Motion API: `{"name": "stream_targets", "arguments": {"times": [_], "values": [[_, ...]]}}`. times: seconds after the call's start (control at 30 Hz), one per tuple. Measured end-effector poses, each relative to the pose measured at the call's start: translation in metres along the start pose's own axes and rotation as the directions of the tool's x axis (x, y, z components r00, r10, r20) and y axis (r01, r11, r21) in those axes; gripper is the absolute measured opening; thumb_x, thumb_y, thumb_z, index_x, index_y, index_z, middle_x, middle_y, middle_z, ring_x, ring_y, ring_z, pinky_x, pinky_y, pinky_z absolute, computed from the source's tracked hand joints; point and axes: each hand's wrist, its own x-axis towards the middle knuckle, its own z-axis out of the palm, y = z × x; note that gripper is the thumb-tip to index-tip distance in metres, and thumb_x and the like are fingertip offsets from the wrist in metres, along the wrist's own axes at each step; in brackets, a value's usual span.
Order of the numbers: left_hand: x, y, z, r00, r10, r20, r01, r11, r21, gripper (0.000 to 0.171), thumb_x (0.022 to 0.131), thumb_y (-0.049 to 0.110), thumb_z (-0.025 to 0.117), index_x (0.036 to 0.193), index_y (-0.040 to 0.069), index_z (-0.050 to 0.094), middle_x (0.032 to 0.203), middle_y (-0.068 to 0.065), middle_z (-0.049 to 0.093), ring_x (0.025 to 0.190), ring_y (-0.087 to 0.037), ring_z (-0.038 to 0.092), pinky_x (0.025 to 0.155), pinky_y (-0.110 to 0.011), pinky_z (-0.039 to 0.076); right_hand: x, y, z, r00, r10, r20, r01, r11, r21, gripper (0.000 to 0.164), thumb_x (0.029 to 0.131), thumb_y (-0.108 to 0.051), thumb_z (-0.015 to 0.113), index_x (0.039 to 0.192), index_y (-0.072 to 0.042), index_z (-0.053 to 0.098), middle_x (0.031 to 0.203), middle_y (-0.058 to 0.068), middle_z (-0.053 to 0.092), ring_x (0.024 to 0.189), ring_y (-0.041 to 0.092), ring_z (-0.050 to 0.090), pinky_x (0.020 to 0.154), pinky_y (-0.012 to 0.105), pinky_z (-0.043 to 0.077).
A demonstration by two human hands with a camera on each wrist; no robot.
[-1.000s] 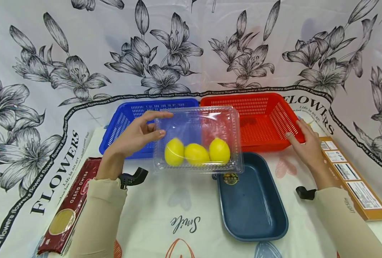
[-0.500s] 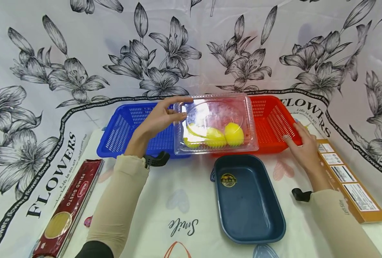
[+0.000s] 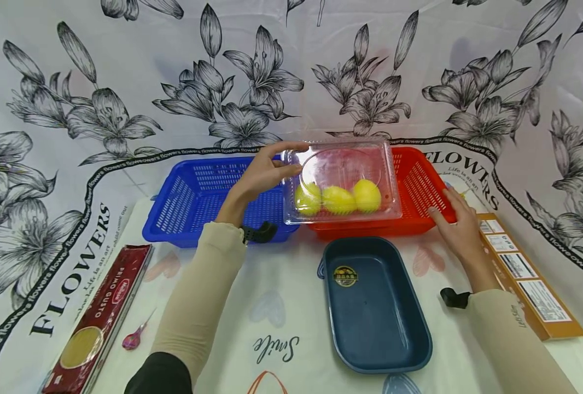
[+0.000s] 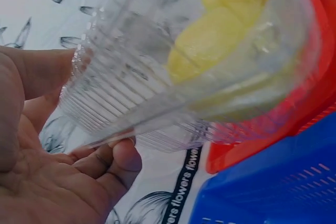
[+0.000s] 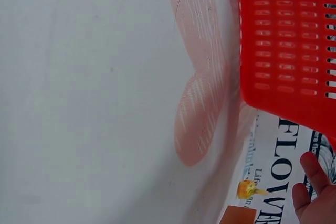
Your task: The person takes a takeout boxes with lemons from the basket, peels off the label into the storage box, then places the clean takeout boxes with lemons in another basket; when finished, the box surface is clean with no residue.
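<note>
My left hand (image 3: 264, 174) grips the left edge of a clear plastic clamshell box (image 3: 347, 158), tilted up over the red basket (image 3: 416, 180). Inside the box several yellow lemons (image 3: 338, 200) lie in a row along its lower side. In the left wrist view the ribbed wall of the box fills the middle, with thumb and fingers around its edge. My right hand (image 3: 461, 232) holds the right rim of the red basket, thumb at the inner side and fingers outside. The right wrist view shows only some fingertips (image 5: 313, 174) below the basket's corner.
A blue basket (image 3: 173, 219) stands left of the red one. In front lies a dark blue tray (image 3: 377, 323). A red spaghetti pack (image 3: 105, 312) and a small pink lollipop-like item (image 3: 132, 340) lie left; a long orange-brown box (image 3: 532, 279) lies right.
My left hand has carried the box of lemons right and back, from in front of both baskets to over the red one. The right hand stays at the red basket's rim.
</note>
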Motion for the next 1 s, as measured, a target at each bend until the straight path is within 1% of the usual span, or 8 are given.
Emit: {"name": "stream_targets", "arguments": {"times": [0.07,0.17,0.27,0.37,0.43,0.63,0.87,1.0], "values": [[0.006,-0.004,0.004,1.000,0.012,-0.011,-0.012,1.000,0.002,0.045,0.096,0.012,0.067,0.140,0.020,0.062,0.148,0.004,0.057,0.108,-0.027,0.065,0.087,-0.036,0.054,0.000,0.001,0.000,1.000,0.009,0.010,-0.009,1.000,0.007,0.065,0.102,-0.035,0.055,0.160,-0.013,0.034,0.170,0.002,0.026,0.146,0.046,0.030,0.113,0.070,0.020],[0.014,-0.009,0.009,1.000,0.023,-0.018,-0.023,1.000,-0.001,0.045,0.096,0.013,0.067,0.141,0.019,0.062,0.148,0.003,0.057,0.108,-0.028,0.063,0.088,-0.038,0.054,0.000,0.003,0.000,1.000,0.012,0.014,-0.012,1.000,0.023,0.065,0.102,-0.034,0.056,0.159,-0.013,0.035,0.170,0.004,0.026,0.153,0.044,0.026,0.119,0.071,0.017],[0.022,-0.012,0.015,0.999,0.018,-0.029,-0.018,1.000,-0.012,0.045,0.095,0.015,0.068,0.140,0.021,0.062,0.150,0.003,0.054,0.108,-0.029,0.063,0.090,-0.041,0.054,0.001,0.001,0.000,1.000,0.010,0.007,-0.011,1.000,0.029,0.065,0.102,-0.034,0.057,0.159,-0.013,0.036,0.169,0.005,0.027,0.153,0.042,0.028,0.119,0.071,0.019],[0.030,-0.015,0.019,0.999,0.005,-0.043,-0.006,1.000,-0.024,0.046,0.095,0.014,0.069,0.140,0.022,0.063,0.152,0.002,0.052,0.118,-0.029,0.061,0.097,-0.043,0.054,0.002,0.000,0.000,1.000,0.000,-0.009,0.000,0.999,0.033,0.064,0.100,-0.033,0.059,0.157,-0.011,0.039,0.168,0.007,0.030,0.152,0.041,0.030,0.119,0.069,0.024],[0.037,-0.016,0.023,0.999,0.000,-0.047,-0.002,0.999,-0.034,0.047,0.095,0.013,0.068,0.141,0.021,0.062,0.153,0.001,0.050,0.123,-0.032,0.060,0.099,-0.045,0.054,0.002,-0.001,0.000,1.000,-0.007,-0.017,0.008,0.999,0.040,0.064,0.100,-0.032,0.061,0.156,-0.009,0.041,0.167,0.009,0.032,0.152,0.041,0.031,0.121,0.066,0.022],[0.055,-0.020,0.035,0.998,0.017,-0.059,-0.018,1.000,-0.009,0.048,0.096,0.013,0.067,0.143,0.016,0.060,0.155,-0.002,0.049,0.144,-0.027,0.043,0.111,-0.049,0.046,0.001,-0.002,0.000,1.000,0.007,-0.014,-0.006,0.998,0.055,0.063,0.100,-0.031,0.061,0.156,-0.009,0.041,0.167,0.009,0.032,0.153,0.040,0.029,0.122,0.063,0.023],[0.070,-0.031,0.050,0.994,-0.102,-0.030,0.101,0.995,-0.004,0.045,0.098,0.017,0.067,0.142,0.022,0.061,0.157,-0.003,0.046,0.151,-0.030,0.035,0.117,-0.054,0.039,0.003,0.000,0.001,1.000,0.003,-0.012,-0.003,0.999,0.054,0.063,0.100,-0.032,0.060,0.156,-0.010,0.040,0.168,0.007,0.031,0.153,0.040,0.028,0.122,0.064,0.023],[0.078,-0.039,0.061,0.988,-0.155,-0.014,0.155,0.987,-0.040,0.043,0.099,0.016,0.066,0.141,0.023,0.061,0.161,-0.004,0.041,0.150,-0.031,0.036,0.112,-0.053,0.046,0.002,0.000,0.000,1.000,0.008,0.007,-0.009,0.998,0.065,0.064,0.101,-0.032,0.059,0.157,-0.010,0.038,0.169,0.006,0.028,0.155,0.039,0.025,0.122,0.065,0.021]]}}
